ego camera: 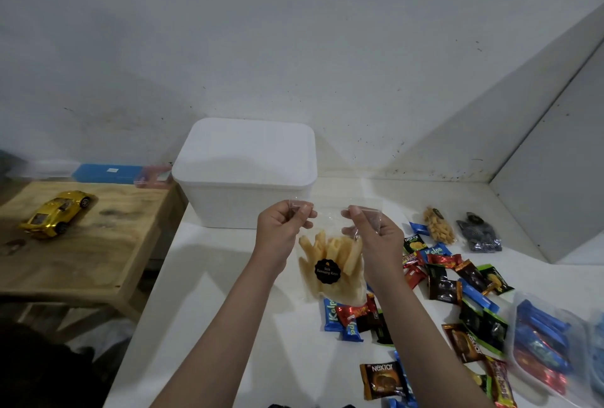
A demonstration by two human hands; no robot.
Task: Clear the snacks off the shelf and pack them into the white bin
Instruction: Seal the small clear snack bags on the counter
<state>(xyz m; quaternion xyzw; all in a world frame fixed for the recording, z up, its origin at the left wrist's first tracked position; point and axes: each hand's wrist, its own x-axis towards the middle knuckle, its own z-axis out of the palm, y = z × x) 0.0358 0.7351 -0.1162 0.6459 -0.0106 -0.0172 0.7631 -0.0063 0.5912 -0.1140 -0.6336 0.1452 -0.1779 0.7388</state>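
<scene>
Left hand (282, 228) and right hand (376, 237) each pinch a top corner of one clear snack bag (330, 264) hanging before the one lidded white bin (243, 172), partly hiding blurred wrappers (353, 319) beneath.

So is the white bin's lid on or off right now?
On. The white bin shows a flat lid across its whole top, and nothing inside it is visible.

White shelf (228, 293) carrying lidded white bin (245, 172) at back, scattered snack packets (457, 280) at right, clear tub (549, 342) of sweets near right edge; wooden table (81, 244) alongside bearing yellow toy car (58, 213)
</scene>
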